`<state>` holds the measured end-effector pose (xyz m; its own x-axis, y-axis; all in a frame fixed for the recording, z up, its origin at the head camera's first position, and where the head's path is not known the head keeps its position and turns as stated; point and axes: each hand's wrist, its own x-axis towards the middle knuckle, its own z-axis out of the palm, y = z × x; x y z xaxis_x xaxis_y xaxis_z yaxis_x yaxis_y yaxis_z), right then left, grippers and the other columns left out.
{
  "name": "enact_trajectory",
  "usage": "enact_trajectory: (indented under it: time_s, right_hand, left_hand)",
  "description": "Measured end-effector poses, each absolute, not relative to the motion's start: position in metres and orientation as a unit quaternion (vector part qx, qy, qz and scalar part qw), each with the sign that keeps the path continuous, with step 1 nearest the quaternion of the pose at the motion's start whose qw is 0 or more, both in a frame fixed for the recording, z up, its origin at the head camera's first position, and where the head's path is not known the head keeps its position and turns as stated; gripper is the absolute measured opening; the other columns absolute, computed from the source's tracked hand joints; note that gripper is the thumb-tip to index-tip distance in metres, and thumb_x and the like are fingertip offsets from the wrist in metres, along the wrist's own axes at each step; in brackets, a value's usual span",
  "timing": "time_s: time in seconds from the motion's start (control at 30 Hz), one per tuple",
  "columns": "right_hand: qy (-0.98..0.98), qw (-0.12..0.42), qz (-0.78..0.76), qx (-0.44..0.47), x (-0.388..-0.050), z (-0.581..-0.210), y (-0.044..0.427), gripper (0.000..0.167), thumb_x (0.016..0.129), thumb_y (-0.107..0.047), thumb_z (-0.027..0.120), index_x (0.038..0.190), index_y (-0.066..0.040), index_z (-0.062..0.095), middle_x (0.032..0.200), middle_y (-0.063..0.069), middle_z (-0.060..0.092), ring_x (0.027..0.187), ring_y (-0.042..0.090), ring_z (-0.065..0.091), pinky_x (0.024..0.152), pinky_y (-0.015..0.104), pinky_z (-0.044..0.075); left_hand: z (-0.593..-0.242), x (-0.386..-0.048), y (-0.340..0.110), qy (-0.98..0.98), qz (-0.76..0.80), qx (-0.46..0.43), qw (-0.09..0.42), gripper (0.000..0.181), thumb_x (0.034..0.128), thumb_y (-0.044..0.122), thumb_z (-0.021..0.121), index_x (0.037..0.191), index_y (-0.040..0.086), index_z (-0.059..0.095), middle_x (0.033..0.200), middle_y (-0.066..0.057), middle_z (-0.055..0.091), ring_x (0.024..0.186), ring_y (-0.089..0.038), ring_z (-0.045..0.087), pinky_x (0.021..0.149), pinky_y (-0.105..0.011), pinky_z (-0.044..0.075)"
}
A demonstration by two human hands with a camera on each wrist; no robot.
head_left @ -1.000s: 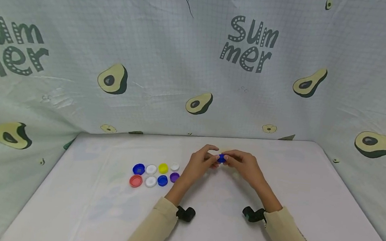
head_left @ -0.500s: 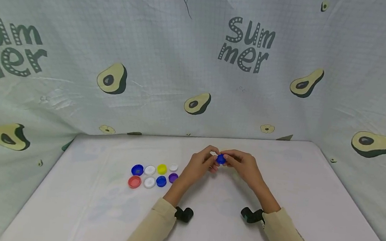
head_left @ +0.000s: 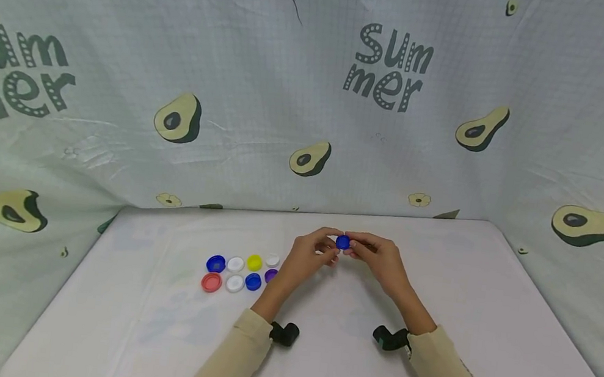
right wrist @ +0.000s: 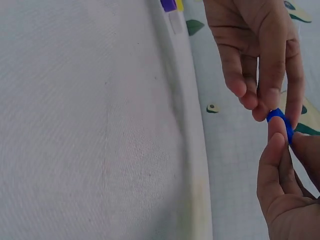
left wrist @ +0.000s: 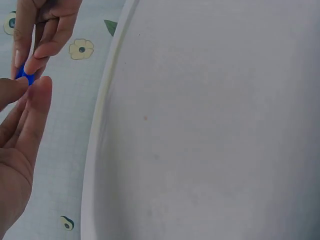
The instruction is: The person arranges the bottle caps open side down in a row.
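A small round blue bottle cap (head_left: 343, 242) is held up over the far part of the table, its hollow side toward the head camera. My left hand (head_left: 307, 258) pinches its left side between thumb and forefinger. From the other side, my right hand (head_left: 382, 263) grips it with thumb and fingertips. In the left wrist view the blue cap (left wrist: 27, 76) is partly covered by fingers of both hands. The right wrist view shows the cap (right wrist: 281, 124) edge-on between the fingertips.
Left of my hands several caps lie in two rows on the white table (head_left: 154, 333): a larger blue cap (head_left: 216, 263), a yellow cap (head_left: 254, 263), a red cap (head_left: 211, 282), white caps and a purple cap (head_left: 271, 275). A printed curtain (head_left: 256, 98) hangs behind.
The blue cap has been turned between the fingers, so its hollow side now faces the head camera. It has shifted slightly left and up in view. The caps on the table have stayed put.
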<state>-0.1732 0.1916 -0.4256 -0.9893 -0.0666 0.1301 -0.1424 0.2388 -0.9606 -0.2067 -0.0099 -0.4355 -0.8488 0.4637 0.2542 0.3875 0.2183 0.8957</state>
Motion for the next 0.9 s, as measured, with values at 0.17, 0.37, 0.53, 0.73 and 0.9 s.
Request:
enact_trajectory:
  time_s: [0.17,0.37,0.53,0.73,0.9]
  right_hand:
    - [-0.79,0.02,0.609,0.068,-0.1702,-0.4246,0.1926,0.038,0.097,-0.02,0.072,0.132,-0.008,0.068,0.13,0.012,0.068,0.11,0.02,0.071,0.09,0.027,0.058]
    - [-0.805,0.025,0.588,0.077,-0.1711,-0.4239,0.1944,0.041,0.093,-0.024,0.076,0.131,-0.01,0.07,0.129,0.008,0.069,0.114,0.022,0.069,0.091,0.026,0.057]
    - [-0.806,0.036,0.585,0.086,-0.1715,-0.423,0.1948,0.04,0.093,-0.021,0.077,0.13,-0.009,0.07,0.128,0.01,0.07,0.113,0.023,0.069,0.091,0.027,0.058]
    - [-0.813,0.053,0.573,0.089,-0.1707,-0.4221,0.1931,0.04,0.091,-0.018,0.077,0.13,-0.008,0.07,0.128,0.011,0.07,0.113,0.025,0.069,0.091,0.025,0.057]
    - [-0.816,0.062,0.567,0.096,-0.1692,-0.4217,0.1927,0.04,0.091,-0.017,0.078,0.129,-0.008,0.07,0.128,0.012,0.069,0.113,0.027,0.069,0.091,0.026,0.057]
  left_hand:
    - [-0.4363,-0.2089,-0.0097,0.78,0.564,0.27,0.018,0.037,0.096,0.006,0.07,0.132,0.012,0.066,0.098,-0.007,0.074,0.08,-0.011,0.073,0.075,-0.023,0.06]
    - [-0.4354,-0.2095,-0.009,0.772,0.576,0.267,0.012,0.035,0.095,0.007,0.071,0.129,0.013,0.067,0.096,-0.006,0.072,0.079,-0.01,0.072,0.075,-0.023,0.061]
    - [-0.433,-0.2098,-0.0088,0.784,0.558,0.272,-0.001,0.033,0.0959,0.012,0.071,0.128,0.013,0.068,0.098,-0.004,0.069,0.086,-0.013,0.07,0.079,-0.022,0.06]
    - [-0.4288,-0.2083,-0.0106,0.806,0.529,0.265,-0.019,0.033,0.0954,0.019,0.072,0.128,0.016,0.07,0.107,-0.003,0.067,0.1,-0.016,0.068,0.09,-0.025,0.057]
    - [-0.4267,-0.2068,-0.0118,0.802,0.534,0.267,-0.018,0.033,0.095,0.018,0.072,0.128,0.015,0.07,0.116,-0.003,0.066,0.105,-0.017,0.066,0.093,-0.027,0.057]
